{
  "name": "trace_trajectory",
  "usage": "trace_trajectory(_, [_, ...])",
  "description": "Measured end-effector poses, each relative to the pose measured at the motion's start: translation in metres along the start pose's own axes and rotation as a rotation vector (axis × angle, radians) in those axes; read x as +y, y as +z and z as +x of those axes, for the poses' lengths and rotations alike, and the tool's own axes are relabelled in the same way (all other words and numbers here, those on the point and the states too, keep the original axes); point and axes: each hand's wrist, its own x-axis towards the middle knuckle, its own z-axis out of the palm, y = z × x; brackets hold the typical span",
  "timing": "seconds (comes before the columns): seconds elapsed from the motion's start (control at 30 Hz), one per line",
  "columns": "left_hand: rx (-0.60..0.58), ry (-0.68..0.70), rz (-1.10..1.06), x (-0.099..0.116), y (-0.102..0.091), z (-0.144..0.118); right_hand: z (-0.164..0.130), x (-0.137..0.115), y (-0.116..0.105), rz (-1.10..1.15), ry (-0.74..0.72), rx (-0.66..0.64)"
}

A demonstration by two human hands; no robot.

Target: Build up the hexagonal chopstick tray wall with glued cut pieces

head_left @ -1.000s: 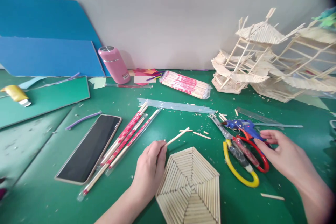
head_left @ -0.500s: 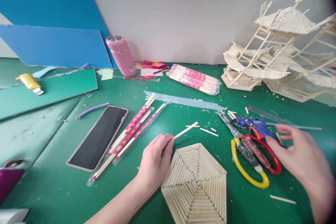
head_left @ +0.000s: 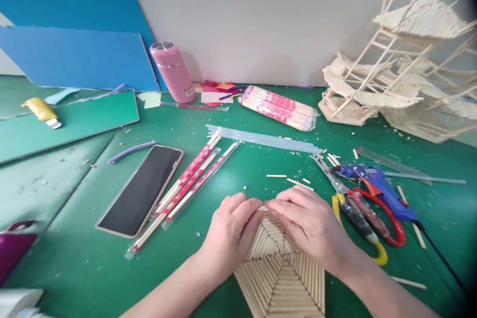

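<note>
On the green tabletop (head_left: 93, 258), your left hand (head_left: 231, 233) and right hand (head_left: 309, 223) meet over the hexagonal stick panel (head_left: 279, 273), fingers (head_left: 242, 206) curled; grip can't be told.

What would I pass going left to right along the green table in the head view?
Yellow tool → phone → wrapped chopsticks → left hand → right hand → scissors → blue glue gun.

Got both hands low and palm-down, left hand (head_left: 233, 233) and right hand (head_left: 311, 226), curled fingertips nearly meeting.
</note>
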Motion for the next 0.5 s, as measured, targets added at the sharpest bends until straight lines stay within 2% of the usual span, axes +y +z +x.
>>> trace_trajectory(0.1, [0.001,-0.149,0.114,0.001,0.000,-0.001,-0.001,0.012,-0.004,0.044,0.099,0.018])
trace_trajectory(0.23, [-0.198,-0.285,0.296,0.006,-0.006,0.002,-0.012,0.023,-0.007,0.100,0.297,-0.017])
trace_trajectory(0.37, [-0.352,-0.273,0.377,0.009,-0.009,0.004,-0.029,0.022,-0.002,0.007,0.374,-0.025])
trace_trajectory(0.5, [-0.369,-0.240,0.310,0.005,-0.008,0.005,-0.044,0.016,0.001,0.027,0.393,-0.019])
